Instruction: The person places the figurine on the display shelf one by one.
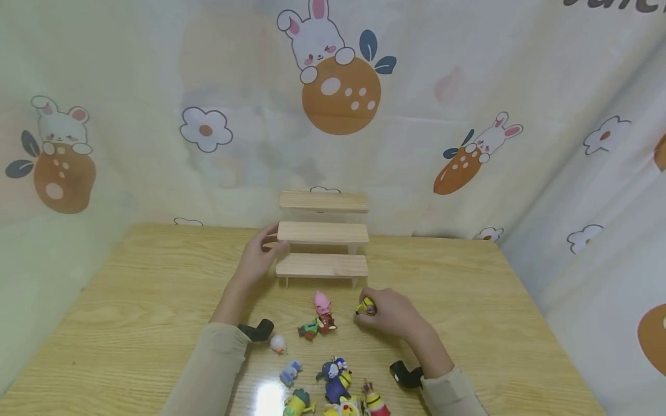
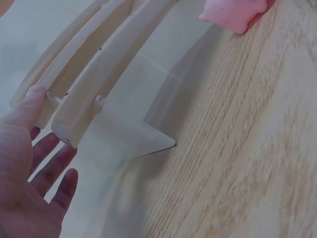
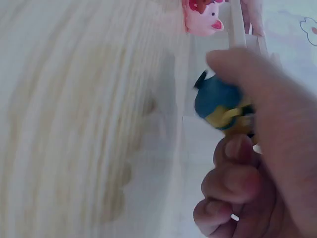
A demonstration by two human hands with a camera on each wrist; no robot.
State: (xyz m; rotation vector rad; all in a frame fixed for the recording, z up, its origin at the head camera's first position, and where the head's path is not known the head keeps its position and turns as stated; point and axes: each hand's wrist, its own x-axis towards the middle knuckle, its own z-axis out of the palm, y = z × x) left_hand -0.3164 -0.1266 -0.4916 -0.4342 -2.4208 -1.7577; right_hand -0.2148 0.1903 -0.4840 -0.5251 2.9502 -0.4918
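Observation:
A small three-tier wooden stand (image 1: 322, 233) rises at the back of the table. My left hand (image 1: 257, 258) grips the left end of its middle step, while in the left wrist view the thumb (image 2: 30, 101) lies on the plank (image 2: 81, 49) and the lower fingers spread loosely. My right hand (image 1: 390, 312), in front of the stand's right side, pinches a small yellow-and-blue minion figure (image 1: 367, 306). Seen from the right wrist, the figure's blue part (image 3: 218, 98) sticks out between thumb and fingers; the rest is hidden by the hand.
A pink pig figure (image 1: 322, 303) and a green-and-brown figure (image 1: 309, 329) lie before the stand. Closer stand a white toy (image 1: 278, 344), a blue-grey toy (image 1: 290, 372), a dark blue figure (image 1: 337, 388), a crowned figure (image 1: 374, 398) and several others. A printed curtain (image 1: 234, 173) hangs behind.

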